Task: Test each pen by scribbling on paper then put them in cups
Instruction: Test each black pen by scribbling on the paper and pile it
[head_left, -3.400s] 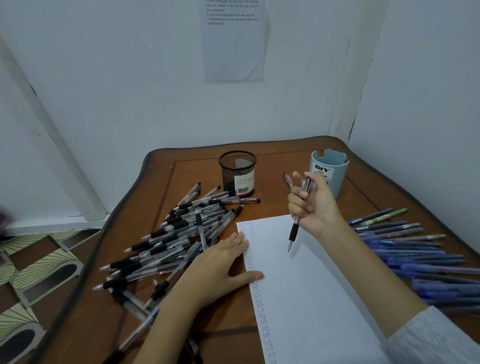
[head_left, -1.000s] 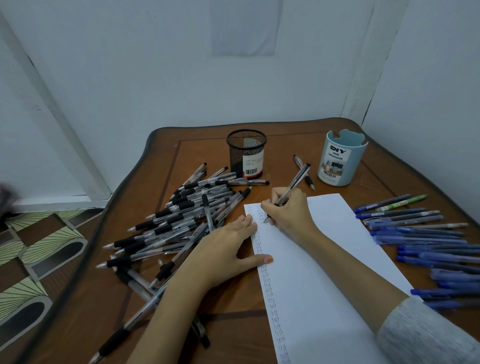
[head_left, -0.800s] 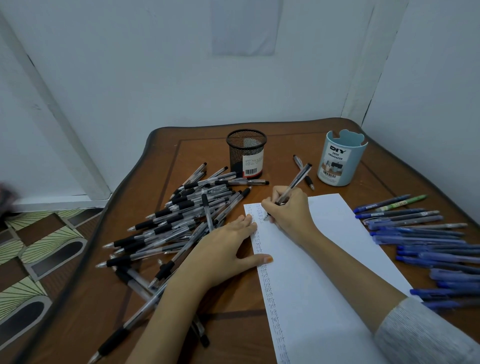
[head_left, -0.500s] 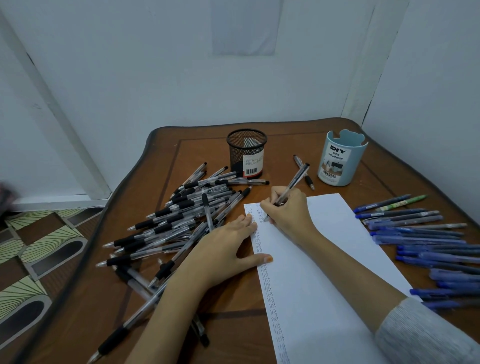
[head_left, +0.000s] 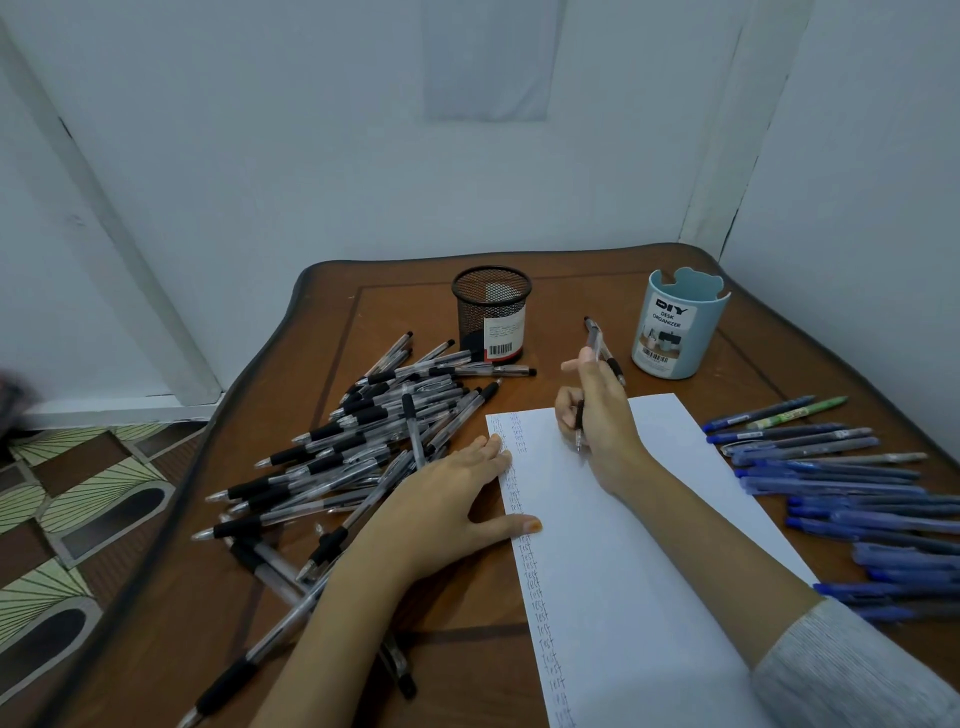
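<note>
Pen under test (head_left: 578, 422): clear barrel with a dark grip, gripped in the right hand (head_left: 602, 415), fingers curled round it, one finger standing out toward 9 o'clock. It is held near upright, tip down over the far part of the paper (head_left: 639, 545); contact with the sheet cannot be confirmed. The paper lies at desk centre, with a column of handwritten "Test" down its left edge and a shorter column beside it at the far end. Left hand (head_left: 452, 501): flat, palm down, fingers straight, fingertips and spread thumb pressing the sheet's left edge. The right forearm crosses the paper from 5 o'clock, grey sleeve (head_left: 857, 670) at the elbow. At 11 o'clock from the paper stands a black mesh cup (head_left: 491, 312) with a white and red barcode label, text unreadable. At 1 o'clock stands a light blue cup (head_left: 685, 332) labelled "DIY DESK ORGANIZER" with a barcode. A loose pen (head_left: 616, 370) lies between the cups. At 9 o'clock, a heap of black pens (head_left: 358, 447). At 3 o'clock, a row of blue pens (head_left: 831, 486) and one green pen (head_left: 802, 409). All on the brown wooden desk (head_left: 415, 597).
</note>
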